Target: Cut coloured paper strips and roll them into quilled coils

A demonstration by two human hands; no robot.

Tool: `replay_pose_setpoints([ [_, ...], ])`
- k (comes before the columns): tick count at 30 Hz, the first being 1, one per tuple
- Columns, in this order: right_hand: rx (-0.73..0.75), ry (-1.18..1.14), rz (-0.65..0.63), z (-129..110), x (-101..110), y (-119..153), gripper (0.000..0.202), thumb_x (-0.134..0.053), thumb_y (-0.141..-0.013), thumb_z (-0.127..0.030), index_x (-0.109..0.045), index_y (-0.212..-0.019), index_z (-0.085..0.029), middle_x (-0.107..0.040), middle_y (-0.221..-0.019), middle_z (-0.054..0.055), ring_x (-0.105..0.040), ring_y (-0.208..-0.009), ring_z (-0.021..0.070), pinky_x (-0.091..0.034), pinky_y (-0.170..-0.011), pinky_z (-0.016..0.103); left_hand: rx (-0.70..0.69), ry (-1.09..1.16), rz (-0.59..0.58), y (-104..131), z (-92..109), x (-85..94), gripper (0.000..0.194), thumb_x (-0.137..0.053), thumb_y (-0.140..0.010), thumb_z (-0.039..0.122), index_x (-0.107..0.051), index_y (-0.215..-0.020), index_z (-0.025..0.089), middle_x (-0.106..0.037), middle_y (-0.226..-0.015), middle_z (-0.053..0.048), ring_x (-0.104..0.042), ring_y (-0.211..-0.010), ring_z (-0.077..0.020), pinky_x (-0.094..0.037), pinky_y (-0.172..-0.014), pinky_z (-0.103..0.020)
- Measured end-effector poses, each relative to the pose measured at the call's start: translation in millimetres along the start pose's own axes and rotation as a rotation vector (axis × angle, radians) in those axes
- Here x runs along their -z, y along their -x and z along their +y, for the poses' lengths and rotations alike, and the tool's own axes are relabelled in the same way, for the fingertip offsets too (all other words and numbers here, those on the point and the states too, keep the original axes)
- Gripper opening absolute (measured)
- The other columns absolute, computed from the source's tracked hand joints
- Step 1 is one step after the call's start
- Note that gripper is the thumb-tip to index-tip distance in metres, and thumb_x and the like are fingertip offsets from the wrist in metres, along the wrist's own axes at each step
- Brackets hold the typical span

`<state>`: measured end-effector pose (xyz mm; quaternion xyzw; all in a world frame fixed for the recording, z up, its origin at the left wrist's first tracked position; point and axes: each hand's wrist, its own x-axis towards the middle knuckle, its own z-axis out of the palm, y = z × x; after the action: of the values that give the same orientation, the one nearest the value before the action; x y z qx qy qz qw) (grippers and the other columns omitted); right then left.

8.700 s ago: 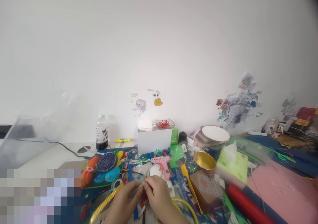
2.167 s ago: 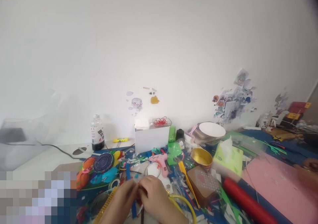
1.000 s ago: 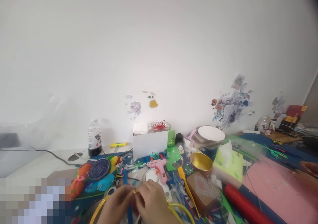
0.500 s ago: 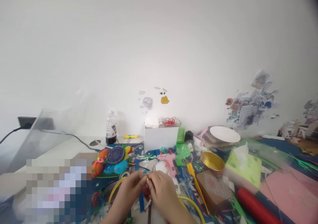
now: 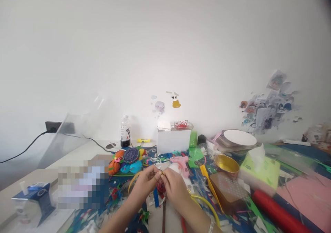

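My left hand [image 5: 147, 180] and my right hand [image 5: 176, 186] meet at the fingertips above the middle of the table. Both are closed in a pinch around a small gold piece [image 5: 161, 173], too tiny to tell its kind. Just under the fingers shows a dark red, striped round thing [image 5: 161, 187], partly covered by them. A thin brown stick [image 5: 163, 214] runs from below it toward me; whether the two are joined I cannot tell. Beyond my right hand lies a pink glue gun [image 5: 181, 164], and a blue strip [image 5: 156, 198] is beside the round thing.
Scraps litter the blue table covering. A colourful craft piece with a dark blue spiral [image 5: 131, 155] and a bottle [image 5: 125, 131] stand left; a white box [image 5: 173, 140] is behind. To the right are a gold bowl [image 5: 227, 164], a tissue pack [image 5: 260, 171] and a red roll [image 5: 278, 209].
The view has turned left, so the table things appear further right. My hands stay pinched together at the gold piece, and more of the round thing and the stick shows.
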<state>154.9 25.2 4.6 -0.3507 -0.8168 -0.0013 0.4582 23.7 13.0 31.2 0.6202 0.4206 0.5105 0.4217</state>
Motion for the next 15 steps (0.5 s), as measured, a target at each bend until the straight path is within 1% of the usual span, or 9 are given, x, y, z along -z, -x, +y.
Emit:
replay_pose_setpoints([
  [4, 0.021, -0.028, 0.019, -1.6, 0.8, -0.8, 0.031, -0.024, -0.093, -0.025, -0.042, -0.069, -0.019, -0.048, -0.063, 0.000, -0.047, -0.058, 0.0144, -0.033, -0.052, 0.023, 0.004, -0.001, 0.027, 3.4, 5.0, -2.1, 0.033, -0.057, -0.070, 0.048, -0.047, -0.060, 0.018, -0.036, -0.048, 0.009, -0.029, -0.040, -0.0056, -0.023, -0.039, -0.018],
  [9, 0.025, -0.021, 0.020, -5.2, 3.5, -1.0, 0.029, -0.024, -0.093, -0.026, -0.042, -0.072, -0.019, -0.049, -0.065, 0.001, -0.047, -0.060, 0.0147, -0.033, -0.053, 0.024, 0.001, 0.021, 0.041, 6.2, 9.8, -3.7, 0.032, -0.060, -0.068, 0.045, -0.047, -0.059, 0.018, -0.040, -0.051, 0.008, -0.033, -0.044, -0.0062, -0.025, -0.041, -0.017],
  [13, 0.039, 0.022, 0.035, -6.0, 3.6, 0.7, 0.029, -0.025, -0.093, -0.028, -0.042, -0.071, -0.019, -0.048, -0.064, 0.000, -0.046, -0.058, 0.0147, -0.032, -0.050, 0.023, 0.029, 0.080, -0.010, 6.1, 7.6, -4.0, 0.032, -0.058, -0.070, 0.046, -0.045, -0.061, 0.018, -0.036, -0.044, 0.010, -0.028, -0.037, -0.0046, -0.022, -0.037, -0.017],
  [15, 0.039, 0.046, 0.045, -4.5, 2.8, 1.7, 0.030, -0.025, -0.093, -0.028, -0.043, -0.070, -0.019, -0.048, -0.063, 0.000, -0.047, -0.058, 0.0145, -0.033, -0.051, 0.023, 0.047, 0.115, -0.049, 5.8, 5.2, -3.9, 0.032, -0.055, -0.072, 0.047, -0.044, -0.063, 0.019, -0.038, -0.041, 0.010, -0.030, -0.034, -0.0049, -0.025, -0.035, -0.017],
])
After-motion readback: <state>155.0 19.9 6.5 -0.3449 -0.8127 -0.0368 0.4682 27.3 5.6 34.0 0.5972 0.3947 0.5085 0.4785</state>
